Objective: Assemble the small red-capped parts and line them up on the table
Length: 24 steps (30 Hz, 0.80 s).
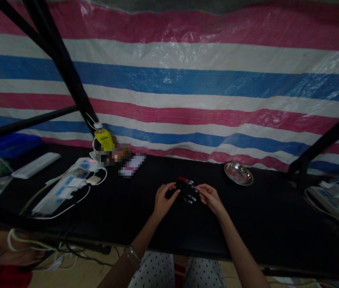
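My left hand [163,198] rests on the black table [127,216] with its fingers spread, fingertips touching a small dark object that I cannot make out. My right hand [208,197] is pinched on a thin pen-like item with a metal tip [194,187]. Between and just beyond the hands lie several small dark pieces with red and silver ends [186,181], [190,198]. What the dark pieces are stays unclear in the dim light.
A round metal dish [238,173] sits to the right. At the left are a power strip with white cables [64,188], a yellow bottle [104,139] and a white flat box [36,165]. Another power strip [334,200] lies far right. A striped tarp hangs behind.
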Available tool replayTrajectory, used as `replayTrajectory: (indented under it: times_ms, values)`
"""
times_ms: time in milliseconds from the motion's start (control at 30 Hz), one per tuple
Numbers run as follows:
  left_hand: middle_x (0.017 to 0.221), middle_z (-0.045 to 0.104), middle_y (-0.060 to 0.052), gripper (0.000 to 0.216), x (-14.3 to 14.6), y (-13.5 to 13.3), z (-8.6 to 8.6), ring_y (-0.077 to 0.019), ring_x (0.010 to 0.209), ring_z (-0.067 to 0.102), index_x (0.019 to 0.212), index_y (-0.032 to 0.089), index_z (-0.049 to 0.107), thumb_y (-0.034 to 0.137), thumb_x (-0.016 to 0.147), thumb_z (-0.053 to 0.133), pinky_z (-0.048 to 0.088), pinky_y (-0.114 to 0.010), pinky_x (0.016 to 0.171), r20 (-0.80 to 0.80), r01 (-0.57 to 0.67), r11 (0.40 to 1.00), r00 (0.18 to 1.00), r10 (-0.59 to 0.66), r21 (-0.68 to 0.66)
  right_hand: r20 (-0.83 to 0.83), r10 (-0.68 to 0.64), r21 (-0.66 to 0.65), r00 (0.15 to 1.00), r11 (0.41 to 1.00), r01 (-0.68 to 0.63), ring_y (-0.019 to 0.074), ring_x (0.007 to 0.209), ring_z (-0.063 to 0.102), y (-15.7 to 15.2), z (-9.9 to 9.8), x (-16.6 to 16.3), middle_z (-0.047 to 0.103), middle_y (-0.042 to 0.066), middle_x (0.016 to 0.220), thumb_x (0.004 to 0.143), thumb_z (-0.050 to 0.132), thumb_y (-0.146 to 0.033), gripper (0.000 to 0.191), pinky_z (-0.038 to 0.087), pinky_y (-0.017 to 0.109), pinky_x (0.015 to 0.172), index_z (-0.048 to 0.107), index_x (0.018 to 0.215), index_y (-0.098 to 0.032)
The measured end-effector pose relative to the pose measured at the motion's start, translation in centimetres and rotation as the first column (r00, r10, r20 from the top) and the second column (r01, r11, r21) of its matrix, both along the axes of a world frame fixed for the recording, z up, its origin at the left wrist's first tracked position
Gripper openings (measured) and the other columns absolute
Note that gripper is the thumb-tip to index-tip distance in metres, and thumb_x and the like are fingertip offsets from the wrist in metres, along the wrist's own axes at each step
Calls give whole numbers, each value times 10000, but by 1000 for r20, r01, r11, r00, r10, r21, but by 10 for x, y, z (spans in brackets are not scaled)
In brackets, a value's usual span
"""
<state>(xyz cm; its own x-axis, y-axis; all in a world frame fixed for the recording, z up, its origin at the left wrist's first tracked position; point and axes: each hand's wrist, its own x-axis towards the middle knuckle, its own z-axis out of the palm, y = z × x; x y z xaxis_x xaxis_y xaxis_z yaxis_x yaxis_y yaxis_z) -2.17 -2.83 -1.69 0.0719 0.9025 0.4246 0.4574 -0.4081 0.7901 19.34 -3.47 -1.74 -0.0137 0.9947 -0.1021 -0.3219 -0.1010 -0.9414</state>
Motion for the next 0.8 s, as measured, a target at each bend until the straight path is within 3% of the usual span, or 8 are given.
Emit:
replayTrajectory:
  times_ms: [200, 300, 467, 633, 800]
  values:
    - [969, 666, -20, 333, 2, -5, 1, -166, 840, 602, 1154, 259, 561, 357, 835, 558, 463, -347, 822, -197, 134, 988, 974, -116, 79, 65, 45, 49, 997, 998, -49, 24, 363, 375, 1, -7, -3, 655, 6, 685, 632, 743, -402, 305, 276, 162, 324, 635, 785, -162]
    - [977, 660, -25, 312, 2, -3, -2, -171, 877, 599, 1163, 263, 556, 341, 863, 515, 451, -357, 854, -217, 132, 989, 970, -113, 72, 107, 68, 65, 992, 995, -76, 24, 346, 382, 1, -10, -5, 663, 14, 681, 641, 735, -411, 309, 285, 164, 319, 632, 780, -155]
    - [942, 638, -37, 359, 1, 6, -9, -172, 844, 585, 1199, 247, 537, 331, 851, 519, 460, -358, 830, -153, 58, 998, 987, -57, 1, 128, 62, 72, 990, 995, -71, 26, 326, 386, 3, -14, -7, 667, 15, 684, 626, 737, -431, 331, 272, 170, 307, 631, 771, -153]
    - [888, 668, -42, 275, -1, 16, -14, -167, 773, 603, 964, 213, 669, 407, 798, 569, 492, -323, 759, 0, 119, 989, 993, -120, -91, 150, 2, 90, 989, 996, -15, 26, 328, 367, 5, -17, -5, 664, 16, 677, 627, 730, -432, 325, 263, 175, 307, 636, 772, -157]
    - [895, 686, -47, 250, -3, 19, -13, -197, 857, 616, 888, 216, 694, 412, 781, 581, 494, -336, 761, 48, 117, 984, 993, -111, -133, 169, 11, 80, 986, 997, -25, 37, 356, 373, 6, -19, -4, 651, 11, 674, 627, 721, -437, 323, 259, 188, 326, 657, 795, -169]
